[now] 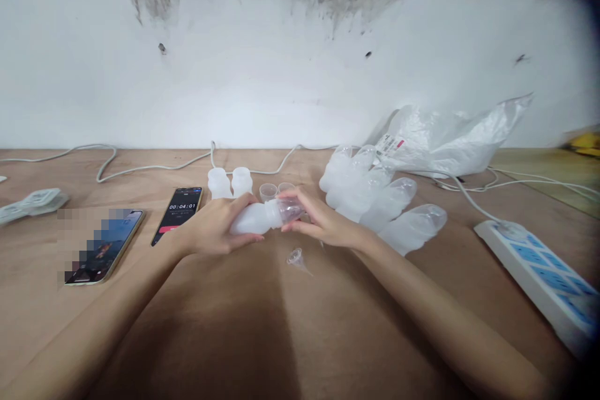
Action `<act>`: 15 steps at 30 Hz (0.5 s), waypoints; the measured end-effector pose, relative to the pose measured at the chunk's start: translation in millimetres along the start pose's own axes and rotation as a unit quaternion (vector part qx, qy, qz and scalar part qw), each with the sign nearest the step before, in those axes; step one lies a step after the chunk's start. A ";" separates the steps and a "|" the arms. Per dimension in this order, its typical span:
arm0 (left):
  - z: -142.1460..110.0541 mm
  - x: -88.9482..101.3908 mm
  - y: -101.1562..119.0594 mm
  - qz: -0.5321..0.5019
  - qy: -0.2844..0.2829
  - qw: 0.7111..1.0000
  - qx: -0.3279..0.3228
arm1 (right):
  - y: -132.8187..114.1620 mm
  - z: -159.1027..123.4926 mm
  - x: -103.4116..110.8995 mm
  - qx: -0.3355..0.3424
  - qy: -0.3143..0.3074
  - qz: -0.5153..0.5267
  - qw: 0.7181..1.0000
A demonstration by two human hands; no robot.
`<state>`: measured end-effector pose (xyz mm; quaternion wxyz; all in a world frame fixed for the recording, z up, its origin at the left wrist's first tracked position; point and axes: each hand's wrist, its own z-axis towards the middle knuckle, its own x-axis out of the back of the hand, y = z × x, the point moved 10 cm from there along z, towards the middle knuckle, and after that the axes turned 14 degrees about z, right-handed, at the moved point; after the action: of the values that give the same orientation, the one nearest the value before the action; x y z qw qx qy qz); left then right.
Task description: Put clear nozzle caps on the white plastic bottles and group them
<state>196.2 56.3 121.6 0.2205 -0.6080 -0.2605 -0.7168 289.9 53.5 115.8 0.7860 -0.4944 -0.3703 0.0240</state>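
Observation:
My left hand (210, 226) is wrapped round the body of a frosted white plastic bottle (250, 219), which lies almost level above the table. At the bottle's right end sits a clear pointed cap (289, 210), and the fingers of my right hand (323, 217) grip it. Whether the cap is fully seated I cannot tell. Just behind the hands are two clear round caps (269, 192), partly covered. Two uncapped frosted bottles (219, 182) stand behind my left hand. A small clear funnel-shaped piece (296, 257) lies in front of the bottle.
Several capped frosted bottles (391, 203) lie grouped beyond my right forearm. Behind them is a crumpled clear plastic bag (440, 137). A power strip (539, 269) is at the right. Two phones (180, 209) lie left, one showing a timer. A white cable (154, 167) runs along the wall.

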 end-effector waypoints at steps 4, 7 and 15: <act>-0.2 -1.2 0.7 0.004 0.001 1.000 -0.003 | -1.3 0.3 -1.0 0.009 0.002 -0.007 1.000; 0.1 -2.6 0.8 0.002 0.002 1.000 -0.001 | -3.0 0.3 -1.5 0.011 0.006 -0.005 1.000; -0.1 -7.9 5.7 0.029 -0.002 1.000 -0.001 | -2.3 -0.5 -6.2 0.005 -0.011 0.010 1.000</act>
<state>201.0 51.8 114.3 0.2399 -0.6171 -0.2427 -0.7090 285.0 49.4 114.1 0.7843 -0.4935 -0.3739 0.0393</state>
